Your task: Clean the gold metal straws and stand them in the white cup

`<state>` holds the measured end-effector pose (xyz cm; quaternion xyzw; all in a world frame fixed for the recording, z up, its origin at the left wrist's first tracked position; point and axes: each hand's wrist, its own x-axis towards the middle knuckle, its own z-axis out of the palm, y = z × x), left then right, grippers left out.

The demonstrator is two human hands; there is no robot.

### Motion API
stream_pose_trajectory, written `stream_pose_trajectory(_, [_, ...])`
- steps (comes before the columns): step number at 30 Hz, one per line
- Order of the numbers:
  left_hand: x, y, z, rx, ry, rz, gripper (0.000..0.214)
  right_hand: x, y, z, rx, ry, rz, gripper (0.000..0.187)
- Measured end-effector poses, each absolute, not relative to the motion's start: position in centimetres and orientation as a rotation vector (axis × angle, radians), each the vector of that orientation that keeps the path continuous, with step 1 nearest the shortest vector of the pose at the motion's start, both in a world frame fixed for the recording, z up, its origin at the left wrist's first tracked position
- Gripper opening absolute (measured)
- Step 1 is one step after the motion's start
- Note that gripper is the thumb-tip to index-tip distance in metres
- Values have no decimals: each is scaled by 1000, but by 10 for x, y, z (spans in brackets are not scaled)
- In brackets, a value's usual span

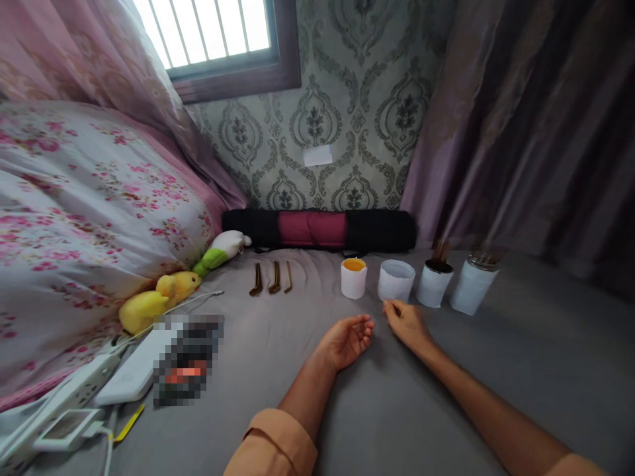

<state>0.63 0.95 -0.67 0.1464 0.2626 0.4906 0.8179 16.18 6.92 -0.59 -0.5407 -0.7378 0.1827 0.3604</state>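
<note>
My left hand (347, 338) rests palm up on the grey sheet, fingers loosely curled and apart, holding nothing. My right hand (405, 322) lies beside it with fingertips pinched close together, just in front of an empty white cup (395, 280); whether it holds anything is too small to tell. Left of that cup stands a white cup with orange contents (354, 277). To the right stand a white-wrapped cup with dark sticks (434, 281) and a white-wrapped jar (473, 283). Three brown curved sticks (271, 277) lie further left.
A black and maroon rolled bolster (317, 229) lies against the patterned wall. Yellow and green plush toys (163, 294) sit beside a floral quilt (84, 218). A white power strip (69, 390), a white flat device (131, 373) and cables lie at left. Curtains hang at right.
</note>
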Motion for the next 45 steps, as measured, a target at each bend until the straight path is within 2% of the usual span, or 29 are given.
stream_pose_trajectory(19, [8, 10, -1, 330, 619, 1099, 8, 160, 61, -15, -1477, -1941, 360, 37])
stream_pose_trajectory(26, [-4, 20, 7, 350, 910, 1176, 1, 160, 61, -16, -1518, -1945, 333, 37])
stream_pose_trajectory(45, [-55, 47, 16, 700, 1589, 1241, 10, 162, 58, -13, -1503, -1984, 372, 37])
